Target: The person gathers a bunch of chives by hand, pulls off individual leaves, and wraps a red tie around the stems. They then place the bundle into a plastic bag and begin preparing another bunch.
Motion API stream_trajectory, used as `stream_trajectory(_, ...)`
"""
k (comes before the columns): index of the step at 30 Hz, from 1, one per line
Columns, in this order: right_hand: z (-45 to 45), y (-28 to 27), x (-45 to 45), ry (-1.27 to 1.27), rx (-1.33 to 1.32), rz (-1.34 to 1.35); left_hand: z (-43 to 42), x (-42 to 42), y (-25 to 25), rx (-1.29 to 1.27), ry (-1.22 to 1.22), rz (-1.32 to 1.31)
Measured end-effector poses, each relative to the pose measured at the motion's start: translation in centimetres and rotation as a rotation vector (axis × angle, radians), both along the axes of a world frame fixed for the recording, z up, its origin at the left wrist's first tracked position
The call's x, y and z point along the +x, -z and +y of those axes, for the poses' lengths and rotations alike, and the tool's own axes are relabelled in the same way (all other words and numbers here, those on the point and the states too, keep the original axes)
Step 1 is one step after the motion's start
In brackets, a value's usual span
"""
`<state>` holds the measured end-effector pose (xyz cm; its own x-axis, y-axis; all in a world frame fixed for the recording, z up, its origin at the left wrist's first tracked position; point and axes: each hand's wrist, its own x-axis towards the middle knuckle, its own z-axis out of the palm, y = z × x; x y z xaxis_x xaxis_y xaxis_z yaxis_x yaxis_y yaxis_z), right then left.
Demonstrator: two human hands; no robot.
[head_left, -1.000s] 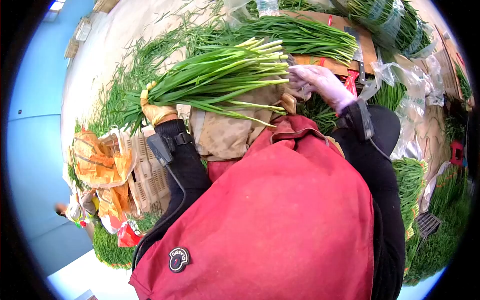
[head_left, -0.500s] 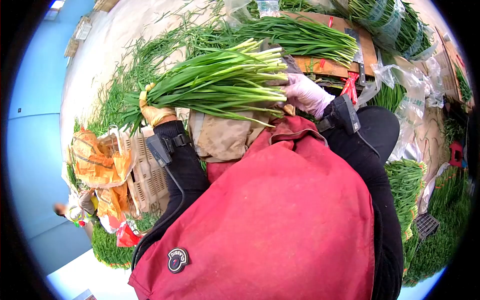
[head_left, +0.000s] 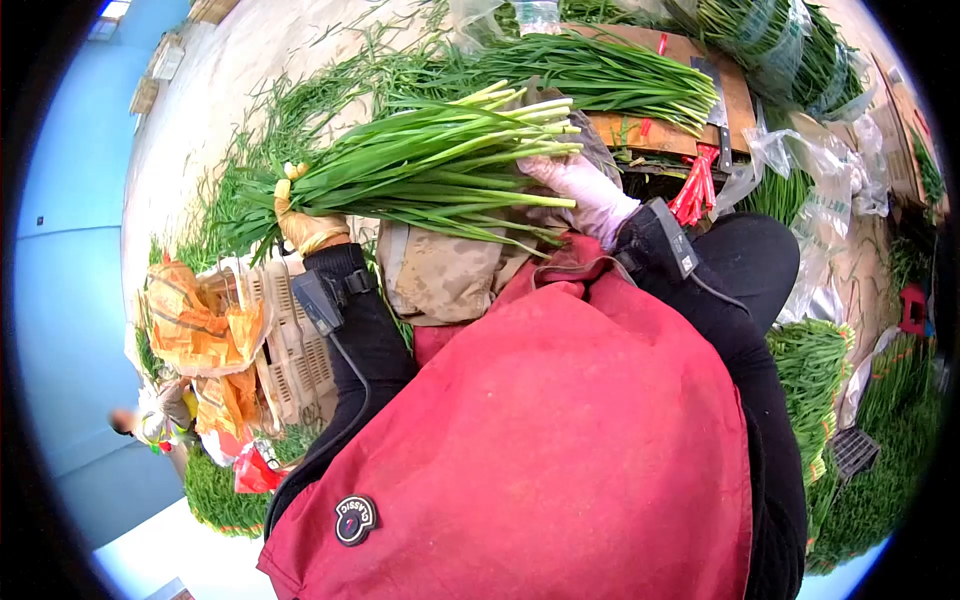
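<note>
A loose bunch of garlic chives (head_left: 420,165) lies sideways across my lap, leafy tips to the left and pale stalk ends to the right. My left hand (head_left: 306,222), in a yellowish glove, is closed round the leafy end, with fingertips showing above the leaves. Near the pale ends, my right hand (head_left: 585,190) in a light pink glove grips stalks; its fingertips are partly hidden among them. Just beyond it, another bunch of chives (head_left: 610,85) rests on a wooden board (head_left: 735,90) beside a knife (head_left: 722,120). Red ties (head_left: 696,188) hang at the board's near edge.
Plastic-wrapped greens (head_left: 780,45) stand at the upper right. Loose leaves (head_left: 240,180) litter the floor. Left of me are a crate (head_left: 295,340) and an orange bag (head_left: 200,320); a person (head_left: 160,410) is farther off. Stacked bundles (head_left: 805,385) lie on the right.
My right hand has moved left, farther in under the stalks, so more of the red ties shows. The left hand stays at the leafy end, nearly still.
</note>
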<state>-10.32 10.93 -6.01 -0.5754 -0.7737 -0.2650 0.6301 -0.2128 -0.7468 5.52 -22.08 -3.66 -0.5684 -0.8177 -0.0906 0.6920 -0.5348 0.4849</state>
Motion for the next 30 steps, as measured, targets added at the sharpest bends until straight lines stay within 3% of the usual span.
stream_trajectory(4, -0.5, -0.4, 1.6, 0.213, -0.089, -0.076, -0.3, -0.1, 0.1, 0.008, 0.033, -0.024)
stream_trajectory(8, 0.0, 0.2, 1.4, 0.132, -0.08, -0.12, -0.5, -0.4, 0.3, 0.017, -0.112, -0.189)
stream_trajectory(11, 0.1, -0.4, 1.5, 0.12, -0.247, -0.13, -1.1, -0.1, 0.7, 0.013, -0.086, -0.181)
stream_trajectory(12, 0.5, -1.2, 1.3, 0.044, -0.098, -0.075, -0.9, -0.2, 0.5, 0.025, -0.097, -0.19)
stream_trajectory(15, 0.9, -1.5, 0.0, -0.13, -0.101, -0.198, -1.1, -0.1, 0.6, 0.015, -0.093, -0.19)
stream_trajectory(20, 0.9, -2.6, -1.6, -0.247, 0.061, -0.039, -0.2, 0.0, -0.8, 0.017, -0.009, -0.168)
stream_trajectory(27, 0.9, -0.2, 0.2, -0.008, -0.108, -0.132, -0.4, -0.4, -0.9, 0.023, -0.051, -0.183)
stream_trajectory(30, 1.6, -0.5, 0.0, -0.18, -0.136, -0.278, -1.0, -0.3, 0.0, 0.03, -0.051, -0.171)
